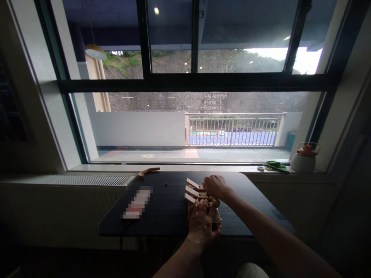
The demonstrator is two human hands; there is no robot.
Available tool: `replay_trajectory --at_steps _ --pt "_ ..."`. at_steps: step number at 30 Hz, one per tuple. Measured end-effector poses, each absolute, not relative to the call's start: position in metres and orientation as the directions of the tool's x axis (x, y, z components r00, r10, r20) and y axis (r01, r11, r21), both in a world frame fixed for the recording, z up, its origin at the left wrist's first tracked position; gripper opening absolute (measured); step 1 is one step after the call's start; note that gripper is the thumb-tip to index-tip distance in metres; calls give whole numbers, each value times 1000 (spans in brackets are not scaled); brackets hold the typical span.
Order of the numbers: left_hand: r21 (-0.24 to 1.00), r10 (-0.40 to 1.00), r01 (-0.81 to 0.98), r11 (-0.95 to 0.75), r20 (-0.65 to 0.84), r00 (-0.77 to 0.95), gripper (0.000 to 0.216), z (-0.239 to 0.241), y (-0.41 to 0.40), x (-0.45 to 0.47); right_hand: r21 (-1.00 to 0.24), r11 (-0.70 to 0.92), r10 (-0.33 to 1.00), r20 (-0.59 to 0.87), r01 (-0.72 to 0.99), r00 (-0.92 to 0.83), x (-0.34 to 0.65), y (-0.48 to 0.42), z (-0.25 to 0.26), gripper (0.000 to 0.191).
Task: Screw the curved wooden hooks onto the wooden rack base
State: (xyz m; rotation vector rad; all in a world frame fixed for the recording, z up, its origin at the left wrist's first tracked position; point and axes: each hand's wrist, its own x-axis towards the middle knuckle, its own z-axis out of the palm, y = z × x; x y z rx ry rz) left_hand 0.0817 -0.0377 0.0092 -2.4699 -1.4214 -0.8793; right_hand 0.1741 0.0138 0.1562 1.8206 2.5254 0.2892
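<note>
A light wooden piece with three slats sticking out to the left [193, 192] lies on the dark table [162, 208]. My left hand [203, 224] lies flat on its near part, fingers stretched forward. My right hand [213, 185] is curled over its far right end, fingers closed on the wood or on something small that I cannot make out. Two tiny dark bits, perhaps screws [165, 183], lie on the table left of the piece.
A curved wooden part [148, 170] rests at the table's far edge by the sill. A blurred flat object [136, 202] lies left on the table. On the sill at right stand a white kettle with an orange lid [304, 157] and a green item [276, 166].
</note>
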Motion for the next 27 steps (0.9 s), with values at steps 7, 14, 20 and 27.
replay_trajectory --at_steps 7,14,20,27 --pt "170 739 818 -549 557 380 71 8 -36 81 163 454 887 10 876 -462 192 5 172 25" --pt "167 744 823 -542 552 378 73 7 -36 82 158 394 915 21 905 -402 197 18 156 30" --pt "150 734 830 -538 567 373 74 6 -37 82 143 329 942 25 933 -336 197 16 159 31" --pt "147 728 829 -539 576 372 74 6 -35 83 71 490 870 19 869 -492 209 5 167 23"
